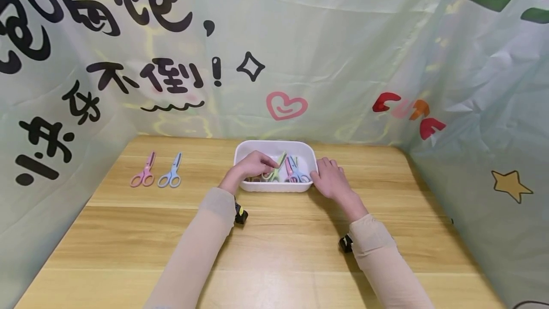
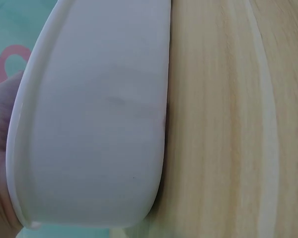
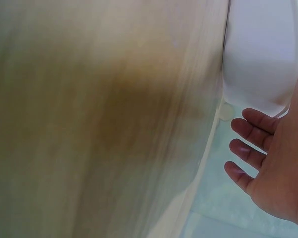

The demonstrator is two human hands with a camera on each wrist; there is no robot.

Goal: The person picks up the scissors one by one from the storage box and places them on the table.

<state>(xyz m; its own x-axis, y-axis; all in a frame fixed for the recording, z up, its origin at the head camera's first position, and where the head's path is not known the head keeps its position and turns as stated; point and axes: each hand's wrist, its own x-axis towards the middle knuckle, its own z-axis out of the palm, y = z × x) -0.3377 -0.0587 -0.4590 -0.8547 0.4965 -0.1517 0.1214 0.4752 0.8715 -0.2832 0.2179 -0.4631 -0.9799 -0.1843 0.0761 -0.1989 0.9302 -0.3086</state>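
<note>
The left hand (image 1: 253,163) is inside a white bin (image 1: 274,187) on the wooden table (image 1: 274,242).
From here, its fingers are at the green scissors (image 1: 278,169), though I can't tell whether they pinch; the right hand (image 1: 331,178) touches the bin's right end, fingers loosely spread. 1 pink pair (image 1: 147,169) and 1 blue pair (image 1: 173,170) lie apart, left of the bin.

I'm seeing a decent lane where bare tabletop (image 1: 274,252) is running between the forearms (image 1: 195,247) up to the white tub (image 1: 274,187). Left hand (image 1: 252,164) is blocking the tub's left side, right hand (image 1: 331,179) is crowding its right end, printed curtain (image 1: 334,123) is walling off the back.
</note>
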